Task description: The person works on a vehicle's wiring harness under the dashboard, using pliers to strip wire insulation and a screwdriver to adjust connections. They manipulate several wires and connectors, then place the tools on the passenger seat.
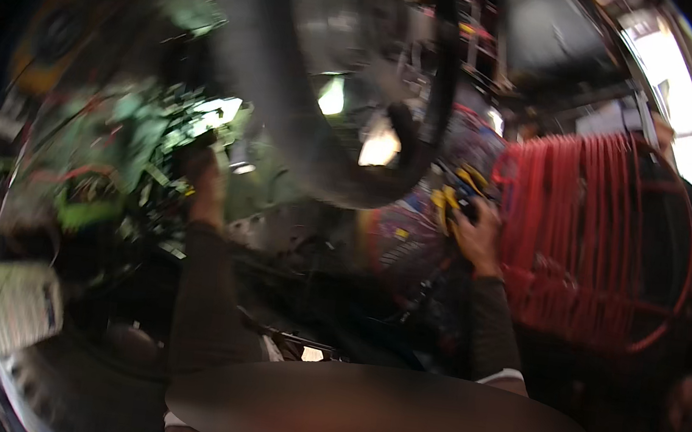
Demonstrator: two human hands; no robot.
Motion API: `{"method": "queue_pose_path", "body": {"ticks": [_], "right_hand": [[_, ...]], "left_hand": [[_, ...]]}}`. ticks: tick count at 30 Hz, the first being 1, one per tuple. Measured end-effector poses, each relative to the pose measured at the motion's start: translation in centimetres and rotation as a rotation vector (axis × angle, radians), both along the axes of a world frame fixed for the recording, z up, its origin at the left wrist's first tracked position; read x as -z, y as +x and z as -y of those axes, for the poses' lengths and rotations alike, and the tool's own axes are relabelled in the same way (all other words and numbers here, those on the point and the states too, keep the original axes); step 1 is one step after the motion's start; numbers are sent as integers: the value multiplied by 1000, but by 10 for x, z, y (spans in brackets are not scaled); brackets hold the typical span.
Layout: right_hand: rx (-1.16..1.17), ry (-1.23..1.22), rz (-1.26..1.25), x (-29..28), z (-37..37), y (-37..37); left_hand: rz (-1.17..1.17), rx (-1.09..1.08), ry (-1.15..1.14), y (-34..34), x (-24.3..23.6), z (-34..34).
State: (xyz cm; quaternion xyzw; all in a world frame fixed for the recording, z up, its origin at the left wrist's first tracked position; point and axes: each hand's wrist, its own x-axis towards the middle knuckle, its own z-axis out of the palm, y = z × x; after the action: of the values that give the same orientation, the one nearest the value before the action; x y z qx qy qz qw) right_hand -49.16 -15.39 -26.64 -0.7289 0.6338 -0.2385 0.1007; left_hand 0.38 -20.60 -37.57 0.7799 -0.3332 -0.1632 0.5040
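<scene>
Roughly, per the head view, heavy motion blur throughout:

Left hand (198, 167): raised at left of centre, arm in a dark sleeve coming up from the lower edge. Fingers sat among a cluster of green and black wiring (129, 136). How far they were closed, and whether they gripped anything, could not be told; the blur hid it.

Right hand (474, 231): raised at right of centre, dark sleeve with a pale cuff edge lower down. Fingers were curled round a yellow-and-black tool (453, 201), thumb side toward the camera. The tool's exact kind was unclear.

Tool position: just left of the red cable coil (595, 236), over a blurred patch of multicoloured wiring (413, 224).

Red cable coil: large, many parallel turns, wound on a dark round frame at far right. The right hand touched or nearly touched its left edge; which one could not be told.

Grey hose (269, 71): thick, curved down from the top edge between the two hands, bending right toward the centre.

Black cable (444, 65): thinner, hung from the top edge, right of the hose.

Left edge: pale boxy object (7, 305) low down, too smeared to identify.

Upper right: bright window (677, 83).
</scene>
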Motion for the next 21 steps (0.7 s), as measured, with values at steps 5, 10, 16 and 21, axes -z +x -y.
{"method": "queue_pose_path", "body": {"ticks": [5,10,16,21], "right_hand": [[-57,10,-126,-6,-13,10],[15,109,-13,-29,15,-7],[324,45,13,-25,38,-31],[254,52,27,-6,33,-18]], "left_hand": [[-492,-118,-175,6,-29,-12],[-696,-156,-243,25,-18,-13],[-810,-145,-268,26,-10,-4],[-866,-145,-295,27,-4,-7]]}}
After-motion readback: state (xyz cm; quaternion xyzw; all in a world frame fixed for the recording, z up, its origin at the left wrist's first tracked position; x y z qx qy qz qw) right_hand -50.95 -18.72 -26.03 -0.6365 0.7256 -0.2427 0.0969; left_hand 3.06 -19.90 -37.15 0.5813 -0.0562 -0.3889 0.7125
